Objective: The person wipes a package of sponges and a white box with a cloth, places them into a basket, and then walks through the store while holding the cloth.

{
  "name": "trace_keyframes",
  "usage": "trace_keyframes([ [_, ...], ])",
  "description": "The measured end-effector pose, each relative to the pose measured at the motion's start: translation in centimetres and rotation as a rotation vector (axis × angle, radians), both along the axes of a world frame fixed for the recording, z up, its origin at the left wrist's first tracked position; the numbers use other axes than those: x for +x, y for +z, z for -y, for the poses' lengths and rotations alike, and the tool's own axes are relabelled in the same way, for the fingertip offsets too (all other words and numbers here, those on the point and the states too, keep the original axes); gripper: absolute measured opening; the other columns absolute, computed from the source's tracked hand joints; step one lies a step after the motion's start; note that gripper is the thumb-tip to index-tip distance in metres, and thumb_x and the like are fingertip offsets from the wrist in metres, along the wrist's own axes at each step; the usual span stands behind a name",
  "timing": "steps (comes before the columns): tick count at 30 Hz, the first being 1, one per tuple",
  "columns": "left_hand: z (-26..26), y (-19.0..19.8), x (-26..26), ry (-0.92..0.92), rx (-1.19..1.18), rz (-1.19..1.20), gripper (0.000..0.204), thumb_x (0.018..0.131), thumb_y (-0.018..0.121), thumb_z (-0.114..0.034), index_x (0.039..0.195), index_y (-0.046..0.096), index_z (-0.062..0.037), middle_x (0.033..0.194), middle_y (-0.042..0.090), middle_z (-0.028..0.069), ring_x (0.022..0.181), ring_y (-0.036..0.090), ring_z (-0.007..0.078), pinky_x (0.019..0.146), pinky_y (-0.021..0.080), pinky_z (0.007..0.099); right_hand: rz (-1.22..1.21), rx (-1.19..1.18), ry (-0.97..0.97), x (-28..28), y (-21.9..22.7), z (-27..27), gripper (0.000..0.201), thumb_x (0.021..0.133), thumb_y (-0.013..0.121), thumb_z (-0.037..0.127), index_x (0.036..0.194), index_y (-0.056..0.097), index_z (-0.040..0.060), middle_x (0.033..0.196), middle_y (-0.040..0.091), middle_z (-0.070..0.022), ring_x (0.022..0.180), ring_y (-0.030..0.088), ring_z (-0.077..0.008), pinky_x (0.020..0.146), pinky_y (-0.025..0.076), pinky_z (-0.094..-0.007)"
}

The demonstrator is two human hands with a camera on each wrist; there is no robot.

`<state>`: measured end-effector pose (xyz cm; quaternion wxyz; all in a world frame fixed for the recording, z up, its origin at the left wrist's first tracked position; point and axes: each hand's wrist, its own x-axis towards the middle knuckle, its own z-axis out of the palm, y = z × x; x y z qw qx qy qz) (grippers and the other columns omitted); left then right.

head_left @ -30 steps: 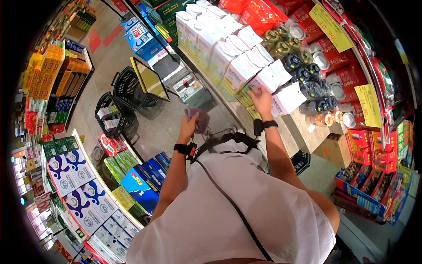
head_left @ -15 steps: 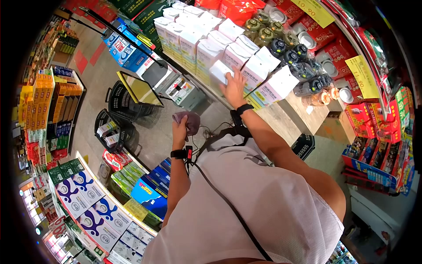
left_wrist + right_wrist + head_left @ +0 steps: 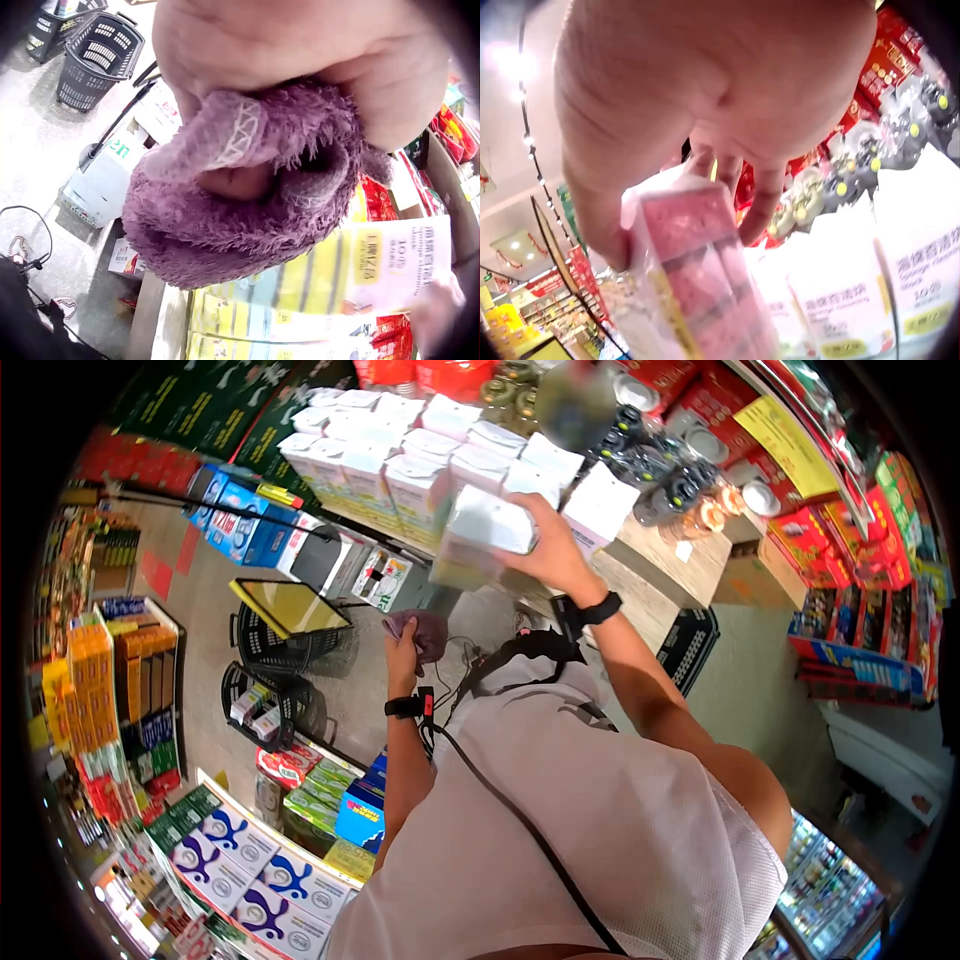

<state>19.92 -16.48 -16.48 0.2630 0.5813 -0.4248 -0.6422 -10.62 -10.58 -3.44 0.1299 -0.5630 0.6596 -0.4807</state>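
Pink pack (image 3: 709,262), seemingly sponges, sits pinched within the right hand (image 3: 712,90).

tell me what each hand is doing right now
Left hand: closed round a fluffy purple cloth.
Right hand: closed on a white-topped pack.

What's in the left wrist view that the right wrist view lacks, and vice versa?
Left wrist only: left hand gripping a fluffy purple cloth; black baskets on the floor.
Right wrist only: pink blocks inside the held pack; bottles with dark tops; ceiling lights.
Both: the right hand, blurred at the left wrist view's edge, and its pack.
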Motion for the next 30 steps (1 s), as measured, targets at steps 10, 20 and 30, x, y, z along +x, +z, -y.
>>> trace_keyframes([
  [10, 0.8, -0.9, -5.5, -0.269, 0.023, -0.012, 0.026, 0.09, 0.062, -0.034, 0.098, 0.059, -0.0093, 0.061, 0.052, 0.0007, 0.035, 0.045, 0.0118, 0.026, 0.027, 0.0251, 0.268, 0.29, -0.116, -9.7, 6.2, -16.5, 0.071, 0.063, 0.081, 0.003, 0.128, 0.053, 0.0072, 0.121, 0.059, -0.0071, 0.11, 0.057, -0.0195, 0.095, 0.046, -0.0343],
  [20, 0.9, -1.1, -7.7, -0.325, 0.062, -0.007, 0.024, 0.09, 0.063, -0.033, 0.088, 0.058, -0.0096, 0.058, 0.052, 0.0015, 0.034, 0.043, 0.0111, 0.026, 0.027, 0.0242, 0.181, 0.352, -0.542, -17.1, -7.7, -22.7, 0.073, 0.061, 0.083, 0.0, 0.127, 0.053, 0.0092, 0.119, 0.061, -0.0101, 0.111, 0.058, -0.023, 0.092, 0.049, -0.0375],
  [30, -0.4, 1.1, -5.9, -0.17, -0.007, 0.038, 0.019, 0.092, 0.061, -0.03, 0.09, 0.06, -0.0103, 0.063, 0.057, 0.0018, 0.037, 0.045, 0.0097, 0.027, 0.027, 0.0234, 0.029, 0.302, -0.435, -21.0, -11.6, -15.5, 0.073, 0.056, 0.083, 0.003, 0.123, 0.055, 0.0048, 0.119, 0.058, -0.0165, 0.114, 0.054, -0.0338, 0.101, 0.042, -0.0397],
])
